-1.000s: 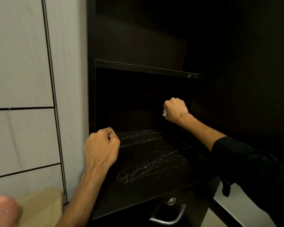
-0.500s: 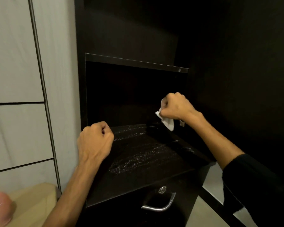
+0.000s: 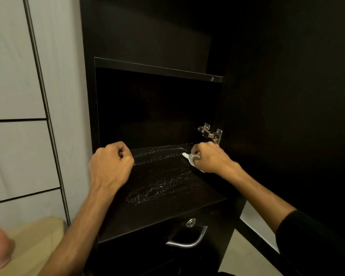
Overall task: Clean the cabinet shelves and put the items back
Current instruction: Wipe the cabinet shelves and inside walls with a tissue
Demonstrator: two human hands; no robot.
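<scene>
Right hand (image 3: 209, 158) is down on the shelf (image 3: 167, 196) at its far right corner, fingers curled tight round a white wipe (image 3: 190, 157), the wad poking out to the left of the knuckles and touching the dark board. Just above and behind that hand sits the hinge (image 3: 210, 132), close but apart from it. Now the relation that matters: the wet, streaky patch lies to the left of the wipe and nearer the person, running as long bands from the back of the shelf by the hand down towards the front edge on the left. So the streaks stretch diagonally away from the right hand, and that hand is plainly the nearer one with the tool in it; I judge the next stroke calls for a pull leftwards and forwards along those bands. Left hand (image 3: 111, 166) hangs at the shelf's left front, curled into a loose fist, nothing visible in it, and whether it touches the board I cannot tell. Below the shelf edge, nearer the person than either hand, a drawer (image 3: 151, 253) with a lock (image 3: 190, 223) and a curved handle (image 3: 187, 241). No items on the shelf yet, so the wiping step looks unfinished and the putting back not yet begun.
</scene>
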